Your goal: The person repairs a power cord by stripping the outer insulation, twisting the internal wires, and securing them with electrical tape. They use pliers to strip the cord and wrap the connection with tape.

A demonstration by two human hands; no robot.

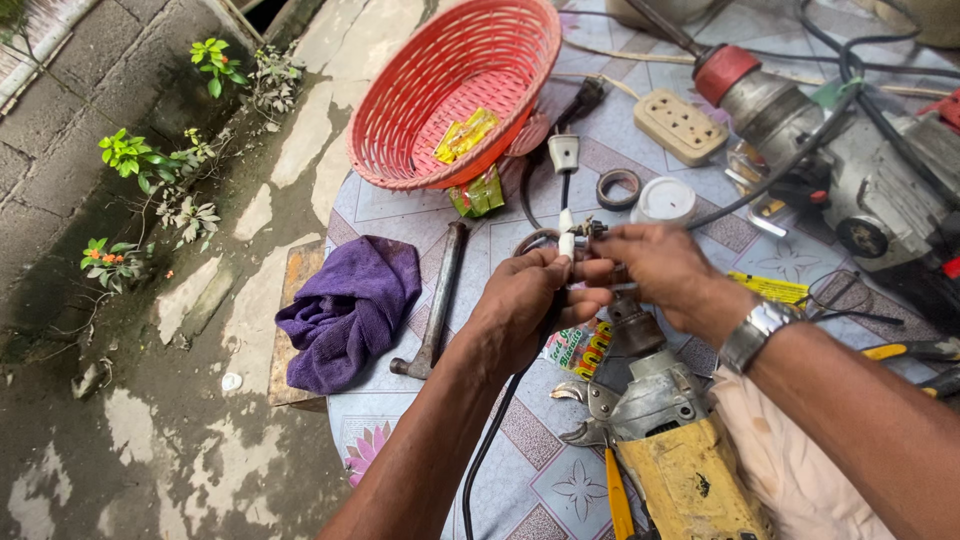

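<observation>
Small white-and-metal cable connector (572, 236) sits at frame centre, pinched between the left hand (530, 305) and right hand (655, 265). If the fingers loosen, I think it drops onto the yellow power drill (680, 470) below.

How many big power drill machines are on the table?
2. A yellow drill lies at the bottom, under the person's forearms. A grey drill with a red collar lies at the top right. Others may be hidden off-frame.

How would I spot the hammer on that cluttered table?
Start at the red plastic basket at the table's far left edge. Just below it lies a purple cloth; the hammer rests beside that, left of the left hand. It is the only long, rusty metal bar.
</observation>
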